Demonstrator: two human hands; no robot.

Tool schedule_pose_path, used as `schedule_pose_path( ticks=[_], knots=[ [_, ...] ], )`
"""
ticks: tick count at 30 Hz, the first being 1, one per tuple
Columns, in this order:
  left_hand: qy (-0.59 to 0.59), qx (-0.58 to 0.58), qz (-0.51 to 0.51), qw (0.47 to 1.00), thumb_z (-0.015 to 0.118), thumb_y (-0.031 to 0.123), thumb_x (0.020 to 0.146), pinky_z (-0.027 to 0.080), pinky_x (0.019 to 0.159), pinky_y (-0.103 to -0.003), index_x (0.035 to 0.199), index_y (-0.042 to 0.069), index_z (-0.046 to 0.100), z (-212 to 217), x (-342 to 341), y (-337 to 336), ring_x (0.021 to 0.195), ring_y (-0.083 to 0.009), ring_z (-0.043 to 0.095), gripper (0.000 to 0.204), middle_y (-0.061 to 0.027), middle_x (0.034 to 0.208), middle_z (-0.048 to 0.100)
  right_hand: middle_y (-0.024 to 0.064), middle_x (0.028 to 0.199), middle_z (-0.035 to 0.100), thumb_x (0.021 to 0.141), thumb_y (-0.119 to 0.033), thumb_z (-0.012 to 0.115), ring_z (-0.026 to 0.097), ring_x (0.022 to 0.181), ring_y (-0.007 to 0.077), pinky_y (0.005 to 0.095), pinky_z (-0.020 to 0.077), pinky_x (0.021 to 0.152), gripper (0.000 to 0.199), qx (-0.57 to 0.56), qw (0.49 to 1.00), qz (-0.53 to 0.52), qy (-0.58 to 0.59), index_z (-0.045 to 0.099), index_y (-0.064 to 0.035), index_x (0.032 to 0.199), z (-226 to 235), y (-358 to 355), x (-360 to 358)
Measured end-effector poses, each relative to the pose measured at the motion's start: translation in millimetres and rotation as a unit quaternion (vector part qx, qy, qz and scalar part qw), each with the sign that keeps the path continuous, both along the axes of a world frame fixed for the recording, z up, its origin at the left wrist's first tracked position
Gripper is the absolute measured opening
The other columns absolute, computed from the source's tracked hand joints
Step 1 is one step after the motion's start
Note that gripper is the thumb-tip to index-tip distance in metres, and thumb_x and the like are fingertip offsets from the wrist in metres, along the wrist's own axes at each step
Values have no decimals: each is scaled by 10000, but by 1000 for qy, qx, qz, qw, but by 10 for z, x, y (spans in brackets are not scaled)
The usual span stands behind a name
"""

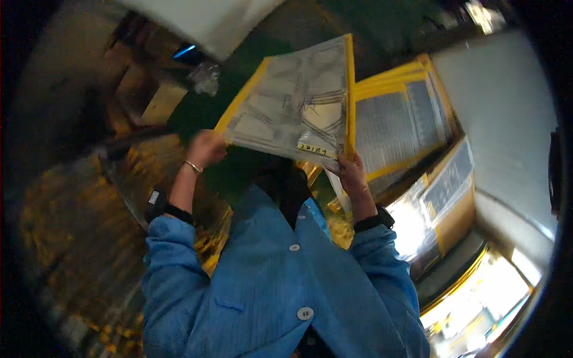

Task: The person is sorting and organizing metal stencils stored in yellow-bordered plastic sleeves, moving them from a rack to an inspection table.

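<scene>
In front of me, a flat grey yellow-edged panel (277,104) is held up at a tilt. Pale patches, dark strokes and a small yellow label with handwriting show on its face. My left hand (207,148) is closed at its lower left corner, slightly blurred. At the lower right corner my right hand (353,173) grips the edge, thumb on the face and the other fingers mostly hidden. Just right of the held panel leans a stack of similar yellow-edged panels (397,122).
More flat panels (450,179) lean by the pale wall (495,101) at right. A cardboard box (161,104) and crumpled clear plastic (206,79) lie at far left. A white surface (209,21) juts in at the top. Low left spreads a brown, yellow-stained surface (89,232).
</scene>
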State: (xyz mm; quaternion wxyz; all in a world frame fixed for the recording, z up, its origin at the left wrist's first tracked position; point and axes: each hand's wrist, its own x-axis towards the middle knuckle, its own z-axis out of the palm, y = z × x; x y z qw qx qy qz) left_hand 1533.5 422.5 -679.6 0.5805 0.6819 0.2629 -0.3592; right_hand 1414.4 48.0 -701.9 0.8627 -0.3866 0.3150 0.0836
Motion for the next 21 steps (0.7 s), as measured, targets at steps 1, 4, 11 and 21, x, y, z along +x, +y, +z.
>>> schedule_pose_path(
  ticks=[1,4,11,21],
  knots=[
    [-14,18,47,999,593,295,820,498,528,-262,1065,67,499,43,-203,120,628,-144,598,349,-69,863,603,79,918,535,827,-30,504,589,853,237,376,536,712,273,-15,999,36,-12,442,-34,1093,3,35,40],
    [-20,49,208,977,605,309,810,497,529,-271,1055,75,507,-48,-891,492,622,-136,584,353,-70,858,603,91,958,528,828,-56,522,577,883,236,368,539,707,302,-48,990,130,-5,436,-32,1117,103,225,137],
    [-42,-40,390,919,610,267,810,513,574,-269,1036,71,519,-629,-2341,793,711,-137,596,313,-74,850,613,83,1007,546,822,-34,530,581,836,192,337,536,685,395,-82,963,255,-40,414,-33,1200,-116,723,95],
    [-100,-50,412,904,604,230,809,481,688,-272,938,44,584,-881,-3128,680,742,-136,588,227,-59,850,615,34,939,539,805,-28,535,548,805,129,278,487,696,338,-127,914,374,-94,457,-25,1134,-818,1789,342]
  ],
)
